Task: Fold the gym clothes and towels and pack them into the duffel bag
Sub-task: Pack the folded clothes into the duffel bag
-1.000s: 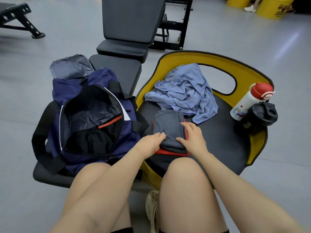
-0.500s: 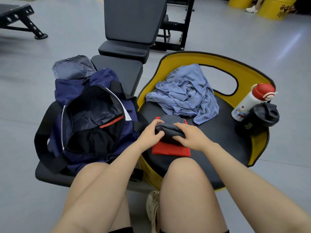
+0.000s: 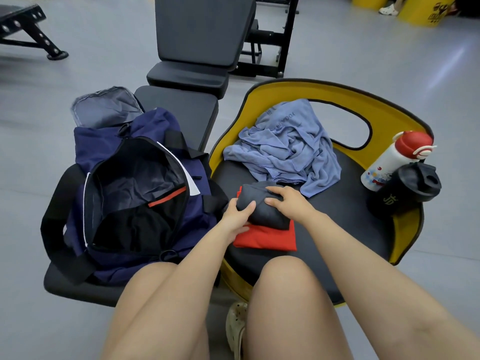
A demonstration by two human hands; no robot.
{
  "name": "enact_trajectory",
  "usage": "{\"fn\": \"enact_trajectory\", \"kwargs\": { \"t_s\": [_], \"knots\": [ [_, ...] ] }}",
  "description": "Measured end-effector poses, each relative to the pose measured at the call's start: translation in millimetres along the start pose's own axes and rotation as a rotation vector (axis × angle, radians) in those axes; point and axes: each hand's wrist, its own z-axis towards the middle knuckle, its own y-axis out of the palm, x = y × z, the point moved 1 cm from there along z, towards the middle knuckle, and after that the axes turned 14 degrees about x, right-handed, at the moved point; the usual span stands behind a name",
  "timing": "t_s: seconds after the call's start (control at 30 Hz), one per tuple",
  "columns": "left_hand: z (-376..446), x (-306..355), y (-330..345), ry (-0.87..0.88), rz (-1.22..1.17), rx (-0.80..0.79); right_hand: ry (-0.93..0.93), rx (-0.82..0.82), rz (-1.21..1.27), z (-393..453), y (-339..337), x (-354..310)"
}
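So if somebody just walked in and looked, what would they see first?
Probably both hands, the left hand and right hand, gripping a dark grey folded garment that lies on a bright red folded cloth on the round black and yellow seat. Left of it gapes the open navy duffel bag. Behind the hands lies a crumpled light blue towel.

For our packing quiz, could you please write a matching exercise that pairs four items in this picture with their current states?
Things:
1. duffel bag
2. blue towel
3. dark garment
4. red garment

States:
A. crumpled and unfolded on the seat
B. lying flat beneath another garment
C. unzipped and gaping open
D. bundled, gripped by left hand and right hand

Pairs: 1-C, 2-A, 3-D, 4-B
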Motion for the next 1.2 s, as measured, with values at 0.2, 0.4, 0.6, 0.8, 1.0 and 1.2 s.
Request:
{"fn": "enact_trajectory", "kwargs": {
  "t_s": [0.2, 0.4, 0.6, 0.8, 1.0, 1.2],
  "knots": [
    [9.0, 1.0, 10.1, -0.053, -0.304, 0.009, 0.075, 0.008, 0.109, 2.4, 1.8, 1.3],
    [3.1, 6.9, 12.9, 0.087, -0.394, 0.116, 0.102, 0.01, 0.367, -9.4, -9.4, 4.5],
    [-16.6, 31.0, -9.4, 0.074, -0.433, -0.013, 0.126, -0.071, 0.468, -19.5, -23.9, -13.2],
    [-44.8, 56.4, -41.5, 0.176, -0.308, -0.165, 0.044, -0.177, 0.534, -30.7, -38.9, -37.9],
    [-79.0, 72.7, -66.3, 0.197, -0.295, -0.136, -0.002, -0.221, 0.716, -50.5, -46.9, -78.2],
    [-102.4, 80.3, -94.0, 0.235, -0.294, -0.071, -0.036, -0.234, 0.792, -63.6, -44.3, -114.1]
  ]
}}
